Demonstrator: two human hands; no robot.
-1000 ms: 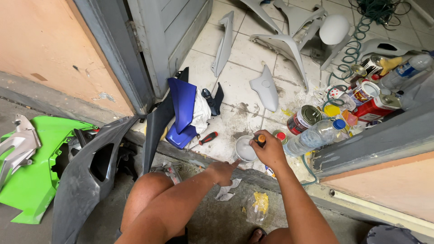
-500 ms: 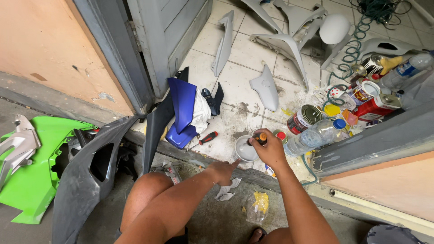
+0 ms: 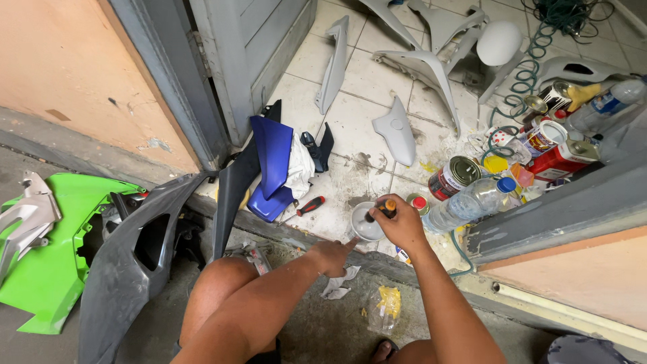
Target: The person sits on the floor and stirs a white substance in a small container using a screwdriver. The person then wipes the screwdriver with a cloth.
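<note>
On the threshold, one white cup (image 3: 367, 226), right hand (image 3: 403, 226) gripping one orange-handled tool (image 3: 383, 209)

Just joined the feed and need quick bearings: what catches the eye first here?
The right hand grips an orange-and-black tool handle over a small white cup on the tiled floor at centre, with the left hand just beside the cup. A bright green fairing panel lies at far left, and paint cans cluster at right.
</note>
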